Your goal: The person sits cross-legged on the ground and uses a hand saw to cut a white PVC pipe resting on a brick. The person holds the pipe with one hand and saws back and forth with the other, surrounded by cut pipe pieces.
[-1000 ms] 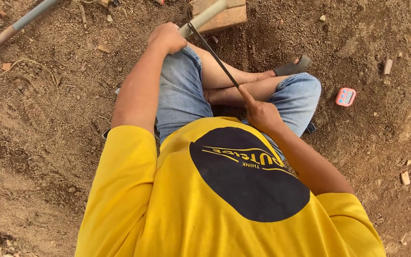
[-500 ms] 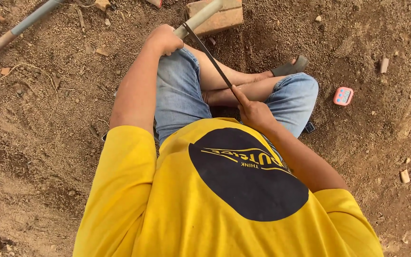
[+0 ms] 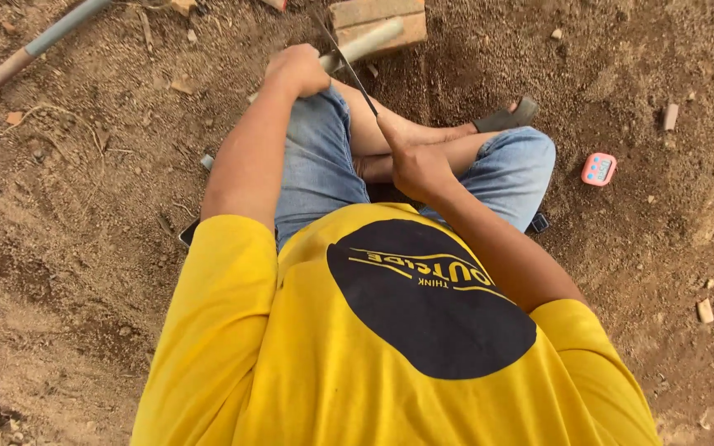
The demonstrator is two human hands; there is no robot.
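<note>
I sit on bare soil in a yellow shirt and blue denim shorts. My left hand [image 3: 297, 69] is closed around a pale grey pipe [image 3: 367, 43] that rests across a brick [image 3: 378, 18] in front of my knees. My right hand [image 3: 416, 162] grips the lower end of a thin dark saw blade [image 3: 347, 59]. The blade slants up and away from my right hand and crosses the pipe just beside my left fist.
A small pink timer-like device [image 3: 598, 169] lies on the soil to my right. A long grey pipe [image 3: 30, 54] lies at the upper left. A dark sandal [image 3: 503, 117] is on my foot. Stones and chips dot the dirt.
The right hand has drawn the blade back toward my body and slightly higher in view. The left hand stays clamped on the pipe over the brick.
</note>
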